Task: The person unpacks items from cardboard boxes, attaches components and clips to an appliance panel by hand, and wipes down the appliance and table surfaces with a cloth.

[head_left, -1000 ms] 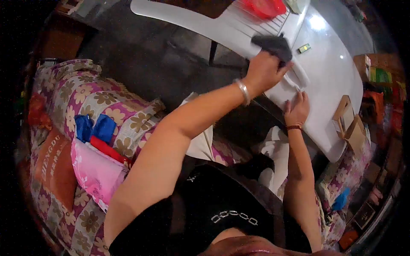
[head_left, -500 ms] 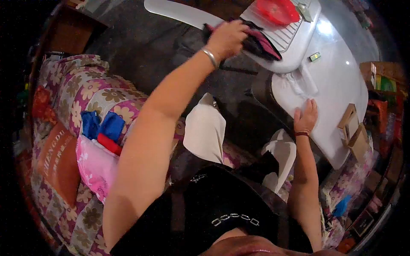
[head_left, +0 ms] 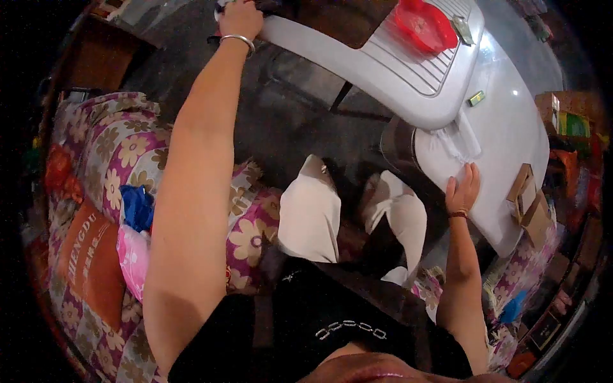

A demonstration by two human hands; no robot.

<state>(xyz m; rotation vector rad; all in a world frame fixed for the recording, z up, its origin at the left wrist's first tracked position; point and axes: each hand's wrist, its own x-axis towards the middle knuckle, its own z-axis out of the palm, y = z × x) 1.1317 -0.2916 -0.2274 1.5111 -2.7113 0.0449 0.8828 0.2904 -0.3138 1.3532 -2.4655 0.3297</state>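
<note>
Far left: orange-brown cushion [head_left: 92, 262] lettered CHENGDU, on floral cloth [head_left: 133, 150]; pink item [head_left: 134, 265] beside it. Top left: left hand [head_left: 241, 19] at the narrow far end of the white ridged board [head_left: 389, 75], its grip closed on a dark cloth [head_left: 271, 6], mostly hidden under the hand; tightness cannot be told. Right of this, a red bowl [head_left: 424, 27] sits on the ridges, a small packet [head_left: 462, 29] just beside it. Right hand [head_left: 465, 189] lies on the near edge of the white worktop [head_left: 514, 131], grip loose, fingers extended, holding nothing. Beyond it, a small green box [head_left: 476, 98]; far right, an opened cardboard box [head_left: 535, 214].
</note>
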